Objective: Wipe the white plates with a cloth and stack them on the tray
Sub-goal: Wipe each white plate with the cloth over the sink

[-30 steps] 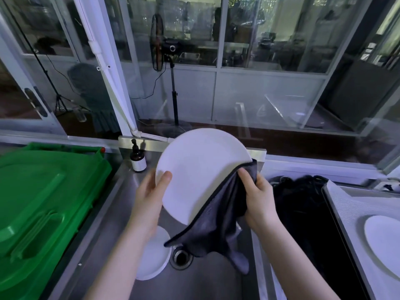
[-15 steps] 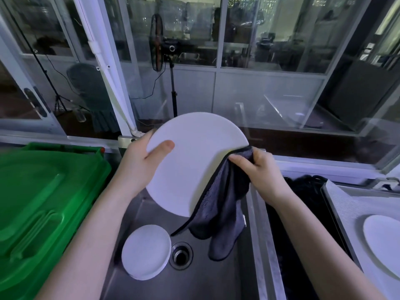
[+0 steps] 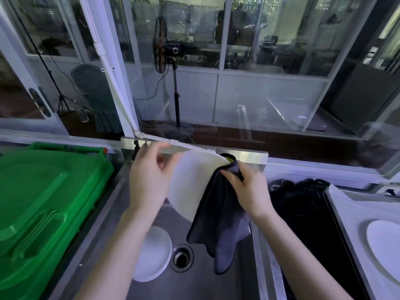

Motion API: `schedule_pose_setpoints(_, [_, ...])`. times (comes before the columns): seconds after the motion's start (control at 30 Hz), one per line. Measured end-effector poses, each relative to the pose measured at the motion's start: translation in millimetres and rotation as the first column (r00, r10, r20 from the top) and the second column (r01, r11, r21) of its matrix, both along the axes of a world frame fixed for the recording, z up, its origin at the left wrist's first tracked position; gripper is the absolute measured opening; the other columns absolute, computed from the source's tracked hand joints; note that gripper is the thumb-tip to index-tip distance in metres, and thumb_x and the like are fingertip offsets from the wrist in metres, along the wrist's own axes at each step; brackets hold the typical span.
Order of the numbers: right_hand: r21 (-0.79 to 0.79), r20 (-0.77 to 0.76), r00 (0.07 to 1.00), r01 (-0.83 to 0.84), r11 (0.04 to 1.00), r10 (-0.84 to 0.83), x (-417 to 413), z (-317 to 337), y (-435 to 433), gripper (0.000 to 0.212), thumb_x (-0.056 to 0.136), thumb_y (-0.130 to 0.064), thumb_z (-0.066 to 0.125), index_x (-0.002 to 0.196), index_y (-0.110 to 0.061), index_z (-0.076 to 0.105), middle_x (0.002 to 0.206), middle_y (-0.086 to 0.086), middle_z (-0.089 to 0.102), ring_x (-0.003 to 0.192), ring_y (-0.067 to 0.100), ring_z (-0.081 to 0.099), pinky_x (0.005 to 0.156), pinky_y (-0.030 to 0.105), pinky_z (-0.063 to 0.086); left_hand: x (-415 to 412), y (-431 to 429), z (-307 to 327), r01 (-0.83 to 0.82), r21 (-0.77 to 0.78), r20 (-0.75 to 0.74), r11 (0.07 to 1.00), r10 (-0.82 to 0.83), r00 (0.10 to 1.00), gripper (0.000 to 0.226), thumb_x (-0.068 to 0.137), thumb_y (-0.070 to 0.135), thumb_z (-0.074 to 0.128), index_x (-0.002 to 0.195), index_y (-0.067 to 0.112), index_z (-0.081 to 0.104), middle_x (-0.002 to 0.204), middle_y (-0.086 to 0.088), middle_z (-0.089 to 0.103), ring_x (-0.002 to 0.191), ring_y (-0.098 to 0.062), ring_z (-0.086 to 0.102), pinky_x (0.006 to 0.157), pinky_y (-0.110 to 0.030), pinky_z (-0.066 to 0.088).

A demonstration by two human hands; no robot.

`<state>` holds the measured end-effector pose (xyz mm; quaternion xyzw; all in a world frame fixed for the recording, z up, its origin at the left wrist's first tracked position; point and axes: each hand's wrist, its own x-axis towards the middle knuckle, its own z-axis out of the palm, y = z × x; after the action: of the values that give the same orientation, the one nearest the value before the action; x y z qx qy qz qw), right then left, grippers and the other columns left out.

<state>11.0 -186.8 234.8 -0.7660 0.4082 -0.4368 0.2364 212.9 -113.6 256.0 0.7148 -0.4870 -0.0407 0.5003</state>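
1. Now, over the sink (image 3: 194, 284): large white plate (image 3: 190, 185) held up, tilted.
2. Left grip (image 3: 149, 180) curled on its left rim, fingers blurred.
3. Right grip (image 3: 249, 191) pinching a dark cloth (image 3: 220, 224) against the right rim, with the cloth hanging down into the sink.
4. Inside the sink, at its left: small plates (image 3: 155, 254), stacked.
5. Right of the sink: tray (image 3: 350, 213) carrying another plate (image 3: 385, 241).

One head-worn view is provided, directed forward and downward over the sink (image 3: 194, 284), with the left hand (image 3: 149, 180) and right hand (image 3: 249, 191) recorded at close range and the glazed partition (image 3: 270, 100) beyond.
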Motion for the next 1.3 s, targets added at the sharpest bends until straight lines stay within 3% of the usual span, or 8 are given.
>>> schedule_pose_setpoints(0.07, [-0.035,0.065,0.989,0.135,0.990,-0.133,1,-15,16,0.025,0.089,-0.009,0.068,0.072,-0.018,0.052,0.061,-0.017,0.053,0.062,-0.008,0.050,0.059,0.005,0.035,-11,9,-11,-0.025,0.100,-0.387,0.995,0.062,0.920,0.030,0.096,0.052,0.057,0.112,0.027,0.060,0.078,0.000,0.073,0.076,-0.024,0.072,0.078,-0.043,0.059])
schedule_pose_setpoints(0.13, [-0.128,0.065,0.986,0.158,0.979,-0.150,6,-25,33,0.031,0.087,-0.006,0.065,0.075,-0.026,0.046,0.063,-0.016,0.046,0.061,-0.003,0.044,0.058,0.006,0.033,-29,6,-16,0.169,0.200,-0.830,0.965,0.076,0.552,0.029,0.097,0.061,0.050,0.104,0.034,0.055,0.088,-0.009,0.074,0.079,-0.026,0.075,0.072,-0.037,0.060])
schedule_pose_setpoints(0.27, [-0.348,-0.150,0.987,0.004,0.938,-0.060,13,-43,61,0.030,0.084,-0.002,0.063,0.112,-0.010,0.070,0.098,0.002,0.068,0.080,0.021,0.064,0.069,0.028,0.052,-43,-7,-14,0.253,0.106,-0.992,0.962,0.085,0.094,0.058,0.088,0.057,0.067,0.111,0.004,0.061,0.089,-0.021,0.069,0.080,-0.032,0.068,0.072,-0.039,0.053])
schedule_pose_setpoints(0.57, [-0.023,-0.067,0.961,-0.270,0.963,0.268,8,-53,78,0.037,0.094,-0.015,0.057,0.131,-0.020,0.059,0.147,-0.007,0.043,0.137,0.009,0.041,0.114,0.023,0.029,-33,7,-33,0.241,0.035,-0.999,0.970,0.027,0.035,0.045,0.102,0.030,0.051,0.126,-0.008,0.056,0.119,-0.026,0.068,0.106,-0.038,0.066,0.088,-0.044,0.051])
schedule_pose_setpoints(0.9, [0.195,0.274,0.957,0.036,0.980,-0.090,31,-21,77,0.027,0.094,-0.016,0.061,0.070,-0.017,0.049,0.061,-0.016,0.047,0.060,-0.002,0.040,0.057,0.011,0.033,-30,9,-39,0.213,-0.170,-0.961,0.962,-0.210,0.181,0.036,0.103,0.026,0.053,0.135,0.042,0.059,0.116,-0.002,0.076,0.098,-0.022,0.076,0.069,-0.034,0.062])
schedule_pose_setpoints(1.03, [-0.037,-0.032,0.987,-0.159,0.987,0.158,45,-34,102,0.036,0.094,-0.014,0.057,0.130,-0.013,0.062,0.140,-0.009,0.053,0.132,0.002,0.045,0.112,0.017,0.031,-31,12,-42,0.134,-0.232,-0.960,0.963,-0.249,0.126,0.035,0.105,0.032,0.048,0.131,0.050,0.061,0.113,-0.002,0.077,0.095,-0.019,0.076,0.066,-0.030,0.061])
schedule_pose_setpoints(1.23, [-0.051,-0.240,0.942,-0.253,0.966,0.234,57,-25,90,0.048,0.101,-0.025,0.040,0.147,-0.013,0.042,0.157,0.002,0.031,0.148,0.016,0.024,0.120,0.032,0.023,-31,20,-43,0.227,-0.230,-0.970,0.946,-0.242,0.027,0.034,0.098,0.051,0.053,0.096,0.034,0.083,0.101,0.004,0.079,0.091,-0.010,0.076,0.071,-0.021,0.060])
schedule_pose_setpoints(1.3, [-0.007,-0.170,0.960,-0.228,0.974,0.224,62,-20,78,0.047,0.101,-0.022,0.043,0.148,-0.016,0.040,0.159,-0.004,0.026,0.149,0.008,0.017,0.121,0.029,0.019,-31,22,-43,0.222,-0.206,-0.976,0.953,-0.217,0.022,0.036,0.099,0.050,0.051,0.122,0.035,0.074,0.120,0.001,0.075,0.109,-0.013,0.072,0.087,-0.025,0.058])
